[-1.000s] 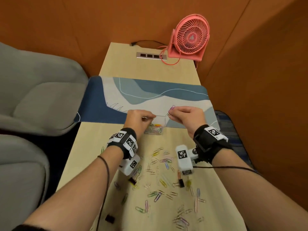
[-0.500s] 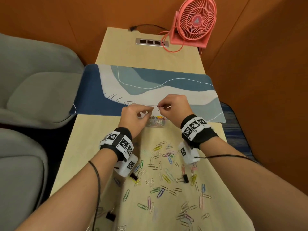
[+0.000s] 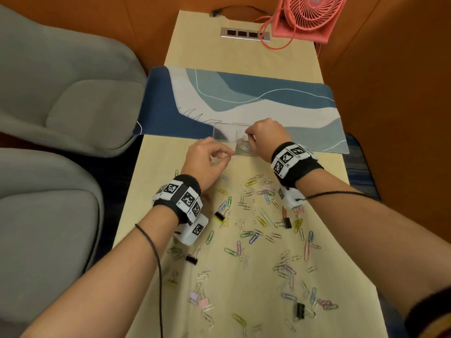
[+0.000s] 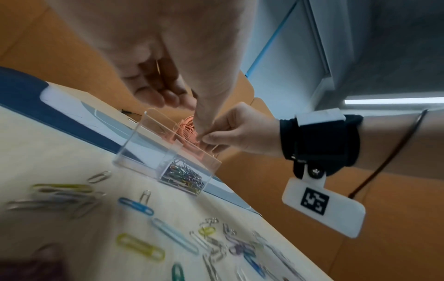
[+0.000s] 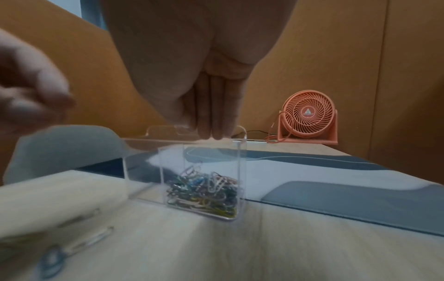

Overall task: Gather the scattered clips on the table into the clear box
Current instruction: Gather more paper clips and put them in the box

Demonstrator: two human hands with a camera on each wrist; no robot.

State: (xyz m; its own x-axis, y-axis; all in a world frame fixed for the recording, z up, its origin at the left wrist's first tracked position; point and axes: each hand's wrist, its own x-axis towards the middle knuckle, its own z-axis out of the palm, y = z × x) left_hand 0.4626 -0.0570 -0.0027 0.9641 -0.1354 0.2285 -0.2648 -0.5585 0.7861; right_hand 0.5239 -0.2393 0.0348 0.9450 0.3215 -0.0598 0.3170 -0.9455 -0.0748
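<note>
The clear box stands where the desk mat's front edge meets the wood. Its right compartment holds a pile of coloured paper clips; the left one looks bare. My right hand hovers over the right compartment, fingers pointing down, pinching a pale clip at the rim. My left hand sits just left of the box, thumb and forefinger pinched on a small clip. Several scattered clips lie on the table nearer to me.
Black binder clips lie among the paper clips. A blue and white desk mat crosses the table behind the box. A pink fan and a socket strip sit at the far end. Grey chairs stand left.
Both hands were pinched together above the box. Now they have parted: the right has dropped to the right compartment's rim and the left has drawn back to the box's left.
</note>
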